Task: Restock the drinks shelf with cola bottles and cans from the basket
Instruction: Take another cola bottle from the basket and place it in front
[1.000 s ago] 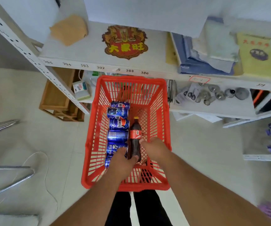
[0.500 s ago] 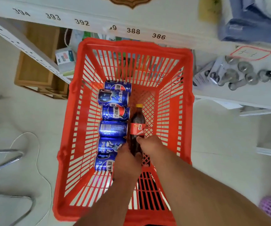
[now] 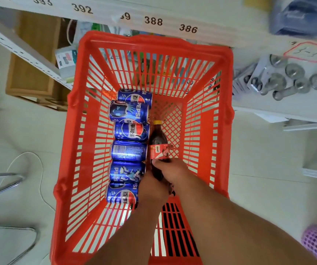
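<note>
Head view: a red basket stands on the floor just near of a numbered shelf edge. Six blue cola cans lie in a near-to-far row along its left side; one cola bottle lies just right of them, cap far. The right hand wraps the bottle's lower body; the left hand touches it from the left, its fingers hidden, so its closure cannot be told. Judged progress: early; all seven drinks in view are unshelved.
</note>
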